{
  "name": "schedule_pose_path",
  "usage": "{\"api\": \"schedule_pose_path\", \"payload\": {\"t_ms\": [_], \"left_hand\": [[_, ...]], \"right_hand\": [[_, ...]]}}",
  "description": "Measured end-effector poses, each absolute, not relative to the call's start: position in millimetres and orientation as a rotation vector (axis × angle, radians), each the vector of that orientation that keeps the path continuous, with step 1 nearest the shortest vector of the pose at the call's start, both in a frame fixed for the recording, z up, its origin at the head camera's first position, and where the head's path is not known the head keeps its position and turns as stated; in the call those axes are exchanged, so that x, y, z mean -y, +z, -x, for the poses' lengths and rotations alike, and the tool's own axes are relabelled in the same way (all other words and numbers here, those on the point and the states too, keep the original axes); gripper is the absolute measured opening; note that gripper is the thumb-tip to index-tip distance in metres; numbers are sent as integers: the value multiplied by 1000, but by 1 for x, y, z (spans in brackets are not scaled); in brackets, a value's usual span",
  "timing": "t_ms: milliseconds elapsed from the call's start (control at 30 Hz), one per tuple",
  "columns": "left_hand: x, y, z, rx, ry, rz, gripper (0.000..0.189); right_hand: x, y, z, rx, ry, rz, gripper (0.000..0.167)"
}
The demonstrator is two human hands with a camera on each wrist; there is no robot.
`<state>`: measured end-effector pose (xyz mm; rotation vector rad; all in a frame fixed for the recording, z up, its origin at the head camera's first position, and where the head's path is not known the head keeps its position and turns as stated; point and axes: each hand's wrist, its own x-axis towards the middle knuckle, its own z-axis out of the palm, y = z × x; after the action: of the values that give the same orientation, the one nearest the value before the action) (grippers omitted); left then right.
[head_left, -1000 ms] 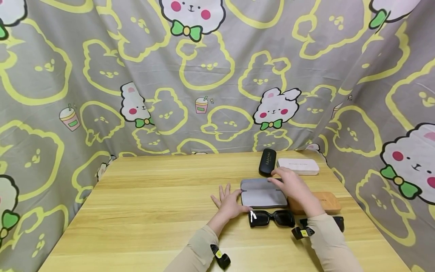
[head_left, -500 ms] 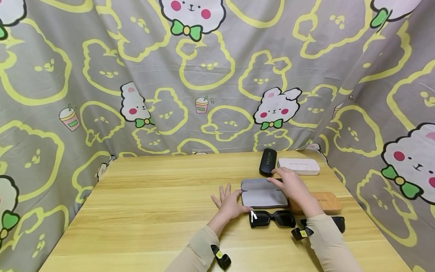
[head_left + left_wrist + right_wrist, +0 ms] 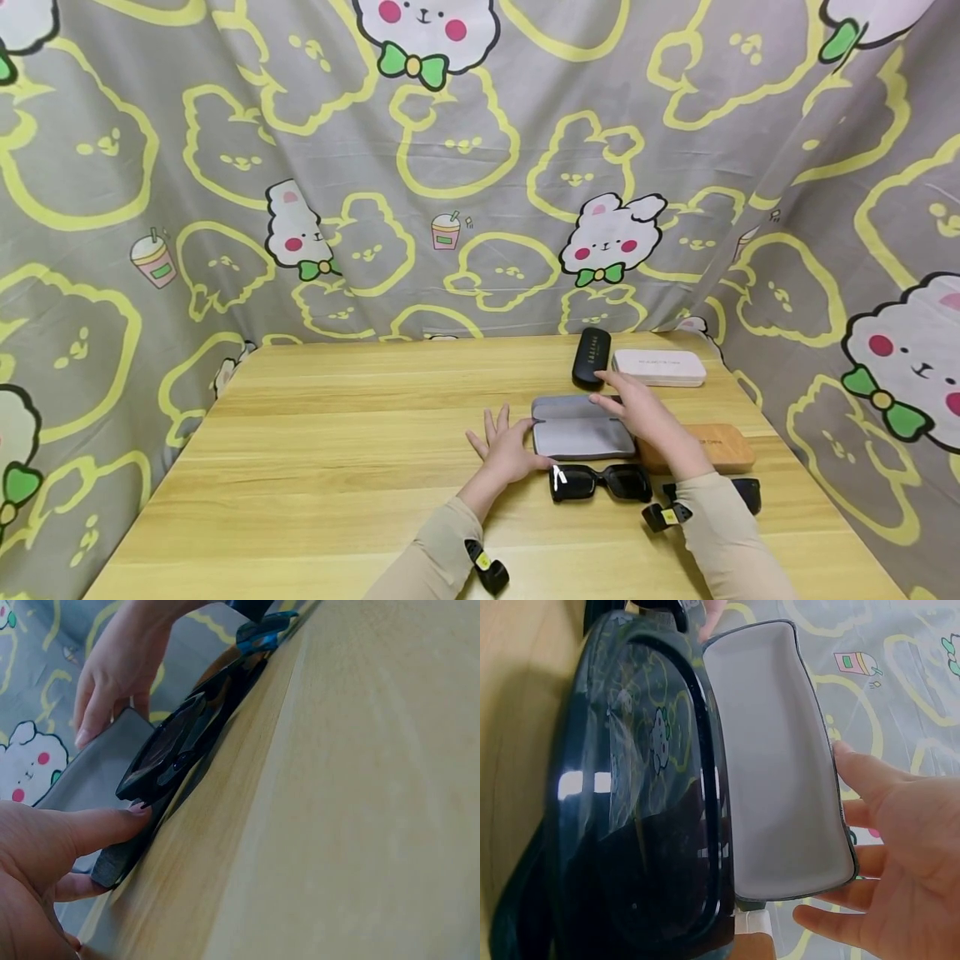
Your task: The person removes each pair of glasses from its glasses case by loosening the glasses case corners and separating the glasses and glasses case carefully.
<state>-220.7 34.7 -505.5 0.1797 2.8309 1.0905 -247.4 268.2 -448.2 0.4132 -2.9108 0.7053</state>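
Observation:
A grey glasses case [image 3: 583, 440] lies open on the table, its pale lining facing up. My left hand [image 3: 507, 454] holds the left end of the case between thumb and index finger, with the other fingers spread. At the raised lid [image 3: 780, 765], my right hand [image 3: 651, 410] has its thumb on the rim and fingers behind it, as the right wrist view shows. Black sunglasses [image 3: 600, 482] lie just in front of the case, near my left thumb. In the left wrist view, the thumb [image 3: 112, 825] is by the case's front edge.
Behind the right hand are a black glasses case [image 3: 592, 357] and a white one [image 3: 663, 367]. A brown case [image 3: 723, 447] and a second dark pair of sunglasses [image 3: 748, 493] are partly hidden by the right arm. A patterned curtain [image 3: 360, 317] borders the table [image 3: 337, 467].
The fingers of my right hand have shifted very slightly at the lid. My left hand, the case and the sunglasses look the same.

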Motion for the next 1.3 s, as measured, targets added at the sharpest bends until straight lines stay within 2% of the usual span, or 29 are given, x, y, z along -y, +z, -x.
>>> {"api": "schedule_pose_path", "payload": {"t_ms": [200,633,1300], "left_hand": [[-33,-506,221,-2838,1089,-188,74],[-32,-506,222,-2846,1076,-182,73],[-36,-508,222,-2848,1087,-177,70]], "right_hand": [[-269,-448,249,2963,753,-430,55],[-276,-453,252,3074,864,-514,64],[-290,-445,257,3146,865,-667,51]]}}
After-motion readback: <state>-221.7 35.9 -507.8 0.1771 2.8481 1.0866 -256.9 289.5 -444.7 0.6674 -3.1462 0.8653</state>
